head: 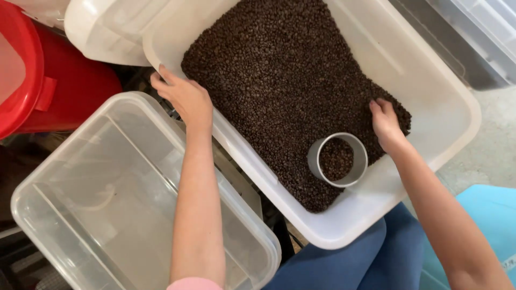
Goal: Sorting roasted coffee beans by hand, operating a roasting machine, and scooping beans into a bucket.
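- Big white tub (430, 102) tilted across the middle of the shot, loaded with dark coffee beans (285, 80) heaped toward the near-left side.
- Left hand (183, 96) is clamped over the tub's left rim, fingers flat along the edge, thumb side toward the beans. It's gripping the tub, nothing else in it.
- Right hand (386, 122) is down in the beans near the right edge of the pile, fingers curled and dug in. Can't tell if it's actually got a fistful or is just pushing them.
- Grey cup (338, 159) lies in the tub just beside the right hand, mouth facing up at the camera, partly full of beans. Neither hand is touching it.
- Clear bin (107, 215) sits lower left, under the left forearm, nothing in it.
- Red bucket (59, 80) top left, another white lid (102, 32) next to it.
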